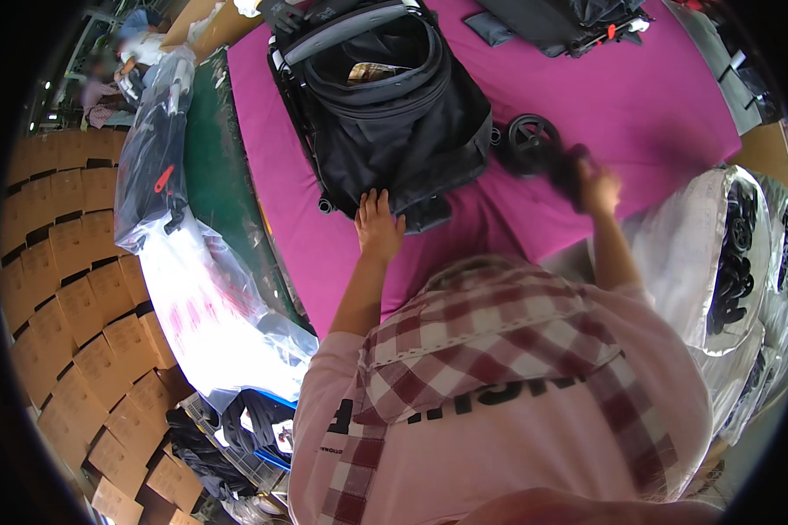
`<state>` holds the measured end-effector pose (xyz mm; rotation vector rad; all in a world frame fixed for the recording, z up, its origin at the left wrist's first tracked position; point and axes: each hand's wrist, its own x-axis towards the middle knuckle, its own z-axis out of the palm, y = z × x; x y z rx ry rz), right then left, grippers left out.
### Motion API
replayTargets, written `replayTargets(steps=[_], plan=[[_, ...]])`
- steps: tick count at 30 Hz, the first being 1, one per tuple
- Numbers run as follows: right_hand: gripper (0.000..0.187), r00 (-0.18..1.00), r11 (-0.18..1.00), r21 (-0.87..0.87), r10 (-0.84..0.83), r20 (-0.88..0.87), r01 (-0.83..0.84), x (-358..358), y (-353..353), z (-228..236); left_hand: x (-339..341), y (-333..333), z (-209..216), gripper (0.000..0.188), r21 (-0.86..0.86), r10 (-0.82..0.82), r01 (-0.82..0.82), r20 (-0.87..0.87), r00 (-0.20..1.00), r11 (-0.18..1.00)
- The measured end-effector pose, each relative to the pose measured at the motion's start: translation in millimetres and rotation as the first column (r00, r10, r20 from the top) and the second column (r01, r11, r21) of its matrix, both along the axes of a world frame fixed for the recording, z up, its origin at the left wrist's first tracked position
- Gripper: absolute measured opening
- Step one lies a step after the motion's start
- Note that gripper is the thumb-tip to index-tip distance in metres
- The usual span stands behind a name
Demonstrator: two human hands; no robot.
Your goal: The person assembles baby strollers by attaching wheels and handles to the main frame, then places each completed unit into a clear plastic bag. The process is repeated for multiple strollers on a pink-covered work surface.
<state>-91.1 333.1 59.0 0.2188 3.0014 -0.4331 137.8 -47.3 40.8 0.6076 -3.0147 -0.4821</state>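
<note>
A black folded stroller (403, 122) lies on the magenta cloth in front of me. My left hand (378, 229) rests flat on its near fabric edge, fingers stretched out. To the right, my right hand (601, 189) is closed around a dark, motion-smeared stroller wheel (571, 178). Right by that one, a spoked black wheel (532, 144) shows more sharply, close to the stroller's right corner. Whether the two wheels are joined, I cannot tell. A small round hub (326, 206) sticks out at the stroller's lower left corner.
Magenta cloth (665, 105) covers the table. Another black folded stroller (569, 22) lies at the far side. White sacks (674, 236) with black wheels (734, 262) stand at the right. Plastic-wrapped goods (162, 157), stacked cartons (79, 306) and other people (140, 52) are at the left.
</note>
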Motion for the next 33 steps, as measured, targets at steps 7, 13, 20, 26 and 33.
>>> replayTargets(steps=[7,13,20,26,33], plan=[[0.062,0.982,0.940,-0.329,-0.137,-0.127,0.089,-31,98,-141,0,23,5,0.064,0.043,-0.044,0.050,-0.135,0.990,0.998],[0.038,0.936,0.714,-0.682,-0.328,-0.130,0.156,-29,24,51,10,23,26,0.063,0.096,0.019,-0.001,-0.192,0.981,0.995],[0.025,0.976,0.204,-0.956,0.107,-0.190,-0.209,-18,-80,113,-44,42,76,0.058,0.833,0.234,0.179,-0.342,0.910,0.523],[0.036,0.719,0.289,-0.858,0.684,-0.126,-0.425,23,-164,111,-46,28,86,0.042,0.873,0.204,0.223,-0.336,0.919,0.434],[0.042,0.915,0.910,-0.102,0.397,-0.069,-0.403,-51,-82,8,12,19,39,0.030,0.868,0.474,-0.270,0.045,0.879,0.416]])
